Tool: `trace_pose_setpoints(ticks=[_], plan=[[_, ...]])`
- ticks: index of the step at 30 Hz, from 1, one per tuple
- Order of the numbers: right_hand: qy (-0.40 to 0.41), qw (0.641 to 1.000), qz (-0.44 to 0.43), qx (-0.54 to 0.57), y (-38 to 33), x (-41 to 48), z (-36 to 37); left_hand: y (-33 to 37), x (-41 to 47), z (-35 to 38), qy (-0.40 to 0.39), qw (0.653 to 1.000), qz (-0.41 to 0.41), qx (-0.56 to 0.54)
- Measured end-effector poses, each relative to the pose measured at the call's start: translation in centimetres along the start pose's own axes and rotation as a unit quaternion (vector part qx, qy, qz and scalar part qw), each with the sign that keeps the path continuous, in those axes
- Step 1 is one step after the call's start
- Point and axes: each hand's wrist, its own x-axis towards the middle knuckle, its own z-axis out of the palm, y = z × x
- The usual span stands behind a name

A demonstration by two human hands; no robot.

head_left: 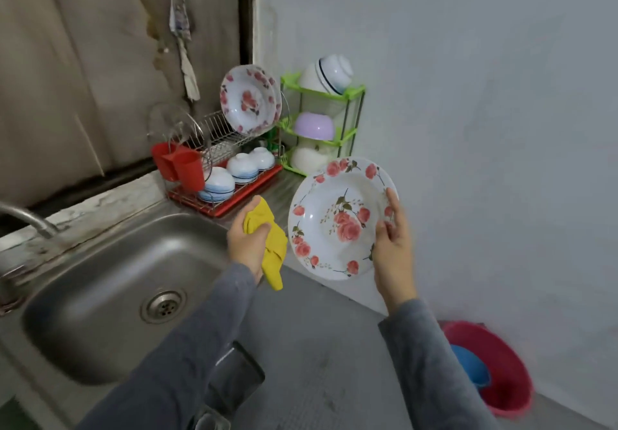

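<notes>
My right hand (393, 249) holds a white plate with pink roses (334, 218) by its right rim, tilted up and facing me above the counter. My left hand (247, 239) grips a bunched yellow cloth (271, 249) just left of the plate, a small gap between cloth and rim. Both arms wear grey sleeves.
A steel sink (110, 295) with a tap (26, 218) lies at the left. Behind it a dish rack (214, 148) holds rose plates (249, 98), upturned bowls and red cups (179, 165). A green corner shelf (321, 121) carries bowls. A red basin (495, 366) sits low right.
</notes>
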Motion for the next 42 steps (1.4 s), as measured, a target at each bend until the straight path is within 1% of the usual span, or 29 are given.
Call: trace_pose_setpoints(ticks=[2,6,8,12,15,21,25,30,32,37,39,42], plan=[[-0.013,1.0,-0.009,-0.012,0.4,3.9,1.5,0.2,3.5,2.0,0.005,1.0,0.013,0.003],[-0.065,0.997,-0.026,-0.025,1.1,11.6,4.2,1.1,10.8,5.5,0.032,0.999,0.027,0.02],[-0.074,0.996,-0.042,-0.027,1.8,15.2,5.4,1.7,13.9,7.1,0.044,0.998,0.033,0.02],[-0.092,0.994,-0.054,-0.032,3.3,21.3,7.7,2.7,18.8,9.8,0.072,0.994,0.072,0.028],[-0.12,0.991,-0.058,-0.018,4.3,25.6,9.6,3.6,22.1,11.5,0.093,0.99,0.094,0.039],[-0.199,0.972,-0.123,-0.016,5.9,33.5,14.5,4.3,28.4,13.3,0.163,0.98,0.113,0.005],[-0.245,0.958,-0.146,-0.016,6.6,38.5,17.8,5.0,31.7,13.7,0.239,0.961,0.136,0.0],[-0.294,0.942,-0.162,0.013,5.9,42.6,21.6,6.6,34.2,14.5,0.313,0.935,0.169,0.001],[-0.313,0.935,-0.167,0.019,5.9,43.7,23.1,7.0,35.1,14.5,0.33,0.926,0.182,0.006],[-0.337,0.918,-0.211,0.003,6.9,45.4,27.5,7.9,36.8,14.2,0.347,0.919,0.187,0.015],[-0.333,0.915,-0.228,-0.017,7.5,45.8,29.3,8.1,37.4,14.1,0.349,0.918,0.19,0.005],[-0.313,0.91,-0.269,-0.046,8.6,46.1,31.7,8.3,38.4,13.7,0.342,0.925,0.156,-0.057]])
